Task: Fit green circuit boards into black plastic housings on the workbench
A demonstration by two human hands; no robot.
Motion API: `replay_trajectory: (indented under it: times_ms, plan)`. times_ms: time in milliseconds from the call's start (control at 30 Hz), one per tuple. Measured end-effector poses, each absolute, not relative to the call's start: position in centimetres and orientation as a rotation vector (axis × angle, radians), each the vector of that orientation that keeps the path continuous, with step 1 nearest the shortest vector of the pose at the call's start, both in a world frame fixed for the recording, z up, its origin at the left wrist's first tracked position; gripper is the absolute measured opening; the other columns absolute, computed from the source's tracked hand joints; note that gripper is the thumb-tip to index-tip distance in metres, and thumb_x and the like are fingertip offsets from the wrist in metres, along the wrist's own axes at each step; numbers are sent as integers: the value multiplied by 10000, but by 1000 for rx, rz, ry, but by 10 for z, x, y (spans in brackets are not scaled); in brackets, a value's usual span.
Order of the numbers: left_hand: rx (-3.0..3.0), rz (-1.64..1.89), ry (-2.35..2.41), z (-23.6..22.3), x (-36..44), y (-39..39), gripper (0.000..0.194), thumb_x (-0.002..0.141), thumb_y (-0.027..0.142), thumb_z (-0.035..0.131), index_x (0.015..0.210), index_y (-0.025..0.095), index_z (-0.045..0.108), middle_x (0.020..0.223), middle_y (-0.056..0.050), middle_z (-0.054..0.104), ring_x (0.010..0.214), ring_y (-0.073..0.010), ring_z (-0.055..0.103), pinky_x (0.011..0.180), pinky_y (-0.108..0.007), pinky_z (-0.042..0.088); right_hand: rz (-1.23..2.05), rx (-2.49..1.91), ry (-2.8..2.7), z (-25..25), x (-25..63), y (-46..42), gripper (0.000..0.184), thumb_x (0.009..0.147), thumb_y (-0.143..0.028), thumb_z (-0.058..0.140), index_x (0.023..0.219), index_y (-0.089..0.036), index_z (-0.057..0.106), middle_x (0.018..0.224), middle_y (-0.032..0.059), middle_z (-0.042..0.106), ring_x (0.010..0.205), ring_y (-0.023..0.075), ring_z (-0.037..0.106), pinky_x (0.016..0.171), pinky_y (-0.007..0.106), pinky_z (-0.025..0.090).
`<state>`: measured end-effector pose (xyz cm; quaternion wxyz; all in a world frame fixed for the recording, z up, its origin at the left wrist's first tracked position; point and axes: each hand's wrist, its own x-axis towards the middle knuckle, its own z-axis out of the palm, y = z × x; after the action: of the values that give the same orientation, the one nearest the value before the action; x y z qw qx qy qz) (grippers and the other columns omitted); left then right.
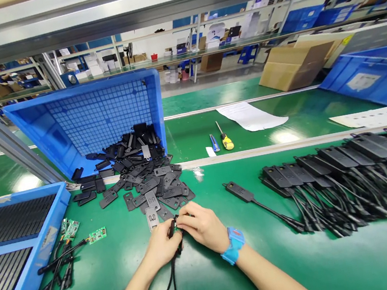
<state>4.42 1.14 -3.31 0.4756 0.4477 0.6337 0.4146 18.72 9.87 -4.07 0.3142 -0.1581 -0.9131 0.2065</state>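
My left hand is closed around a small black plastic case just in front of the loose parts. A green circuit board shows in the case between my hands. The fingertips of my right hand pinch at the board's upper end, partly hiding it. Black cables with connectors run from the case toward me. Beyond my hands, flat dark case pieces spill in a heap from a tipped blue crate. To the right lies one closed case with its cable.
Many cased cable units lie in a row at the right. Circuit boards with cables lie at the left beside a blue tray of black strips. A yellow screwdriver, a blue cutter and paper are farther back.
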Motion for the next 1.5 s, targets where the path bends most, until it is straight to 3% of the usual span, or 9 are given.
replay_trajectory:
  times_ms: [200, 333, 500, 667, 867, 1100, 1200, 1367, 1500]
  plan:
    - [964, 1048, 1480, -33, 43, 15, 192, 767, 291, 529, 880, 144, 580, 588, -13, 600, 499, -154, 565, 474, -226, 413, 647, -496, -2422, -38, 183, 112, 111, 894, -153, 477, 828, -195, 556, 1129, 81, 528, 1110, 222, 439, 922, 372, 424]
    - [735, 1162, 1382, -26, 38, 15, 444, 824, 407, 517, 1197, 169, 474, 698, -17, 591, 570, -171, 613, 442, -219, 426, 502, -1008, -2308, -50, 188, 172, 132, 884, -140, 486, 792, -156, 579, 1023, 111, 553, 1019, 235, 473, 911, 381, 391]
    - [651, 1314, 1242, -20, 29, 14, 610, 698, 224, 718, 1249, 173, 462, 838, -45, 628, 708, -141, 600, 539, -197, 460, 363, -1304, -2209, -52, 195, 227, 213, 884, -122, 441, 741, -98, 596, 944, 154, 535, 951, 259, 468, 806, 373, 369]
    - [600, 1428, 1215, -20, 24, 15, 468, 691, 210, 759, 1096, 130, 541, 1023, -139, 668, 800, -153, 633, 623, -194, 487, 483, -1043, -2430, -39, 188, 177, 98, 856, -254, 592, 821, -171, 631, 833, 47, 579, 750, 162, 534, 694, 268, 421]
    - [507, 1510, 1210, -21, 23, 16, 468, 725, 257, 741, 1138, 170, 539, 981, -105, 681, 719, -157, 660, 518, -178, 482, 576, -635, -2681, -46, 184, 112, 488, 688, -443, 767, 1083, -210, 602, 950, 59, 579, 866, 218, 570, 716, 302, 477]
    - [543, 1445, 1167, -24, 26, 16, 487, 743, 266, 731, 1165, 152, 515, 928, -114, 683, 733, -164, 664, 527, -175, 494, 562, -747, -2529, -43, 164, 148, 207, 891, -285, 563, 1057, -170, 607, 947, 71, 579, 853, 191, 566, 762, 316, 482]
    - [571, 1400, 1206, -25, 27, 16, 494, 764, 298, 713, 1184, 168, 488, 927, -106, 678, 724, -160, 664, 537, -180, 500, 504, -748, -2525, -41, 150, 168, 248, 862, -194, 587, 1108, -162, 606, 1058, 113, 568, 980, 242, 511, 862, 388, 451]
    - [604, 1371, 1210, -26, 30, 16, 505, 749, 322, 723, 1166, 162, 489, 916, -93, 672, 596, -104, 604, 499, -175, 469, 549, -687, -2535, -42, 136, 176, 297, 775, -161, 684, 1067, -193, 644, 929, 74, 598, 915, 231, 520, 824, 358, 462]
    - [627, 1377, 1217, -26, 30, 16, 560, 722, 311, 752, 1183, 152, 476, 911, -98, 677, 614, -104, 594, 525, -182, 471, 632, -775, -2395, -37, 144, 166, 125, 813, -157, 611, 928, -184, 653, 876, 64, 575, 835, 207, 543, 766, 336, 467]
